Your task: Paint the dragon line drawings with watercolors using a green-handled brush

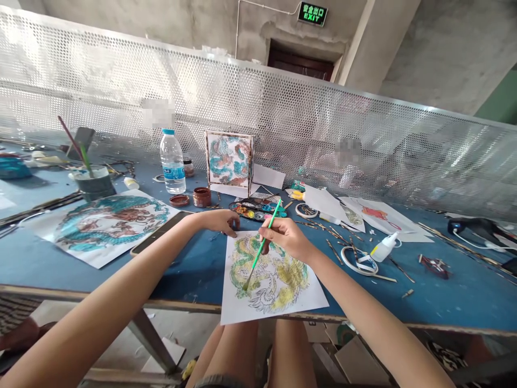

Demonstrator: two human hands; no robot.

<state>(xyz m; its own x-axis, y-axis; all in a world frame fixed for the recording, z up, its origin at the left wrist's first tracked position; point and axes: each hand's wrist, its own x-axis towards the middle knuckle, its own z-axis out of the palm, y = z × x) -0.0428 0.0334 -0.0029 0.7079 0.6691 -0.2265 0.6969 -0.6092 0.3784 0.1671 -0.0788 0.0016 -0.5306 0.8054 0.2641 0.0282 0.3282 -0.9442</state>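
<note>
My right hand (283, 237) is closed round a thin green paintbrush (271, 225), held at a slant. Its bristle tip touches the lower left of a dragon drawing (258, 318) on white paper. Yellow and green paint covers parts of that dragon; other parts are bare black lines. My left hand (221, 220) rests by the paper's upper left corner, fingers bent and a little apart, with nothing seen in it. Just behind both hands lies a paint palette (258, 209) with several colours. A dark phone-like slab (161, 234) lies beneath my left forearm.
To the left are a teal and brown dragon painting (109, 223) and a cup (95, 183) with brushes. A water bottle (173, 161), brown paint jar (202, 197) and framed painting (229, 161) stand behind. Rightward lie a tape roll (358, 261), glue bottle (384, 247) and thin sticks (335, 253).
</note>
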